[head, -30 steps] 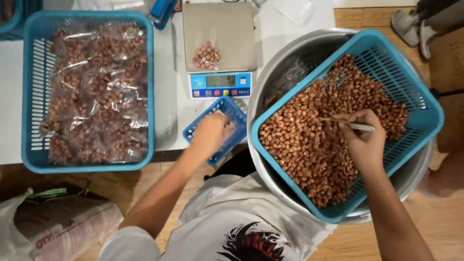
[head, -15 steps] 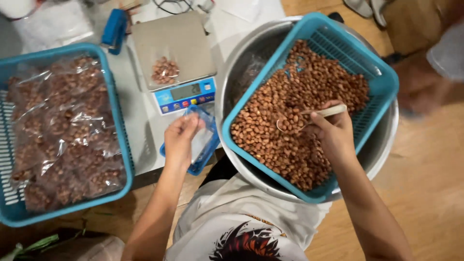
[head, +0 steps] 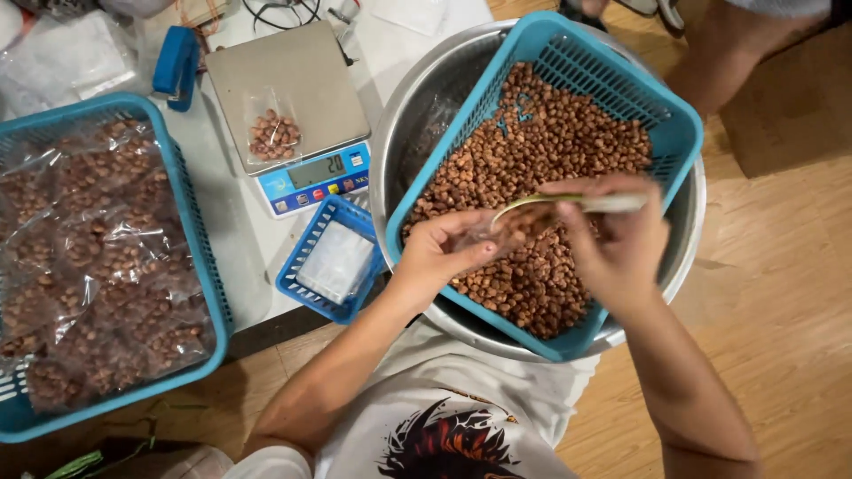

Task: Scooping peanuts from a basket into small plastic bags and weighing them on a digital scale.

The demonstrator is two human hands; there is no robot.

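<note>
Right now both hands meet over the blue basket of peanuts (head: 568, 133), which sits tilted inside a large steel bowl (head: 404, 133). The left hand (head: 439, 257) is closed in a pinch on a small clear plastic bag (head: 501, 232), thumb and fingers holding its mouth just above the brown nuts. The right hand (head: 617, 244) grips a spoon (head: 568, 202) by its pale handle, fingers curled around it, the bowl of the spoon pointing left and resting at the opening of the bag. Whether the spoon carries nuts cannot be told, since the fingers and the bag blur that spot.

To the left of the steel bowl a digital scale (head: 293, 98) stands on the white table (head: 240, 239), its steel plate bearing a small bag with a few peanuts (head: 273, 135), and its display lit. Just in front of the scale, touching the table edge, lies a small blue tray (head: 330, 262) holding a stack of flat clear bags. Farther left, a long blue basket (head: 191, 231) is packed with filled and sealed peanut bags. A blue tool (head: 175, 66) lies behind the scale, near some loose plastic. Beyond the bowl, at the upper right on the wooden floor (head: 781, 266), another person's leg (head: 710, 53) shows.
</note>
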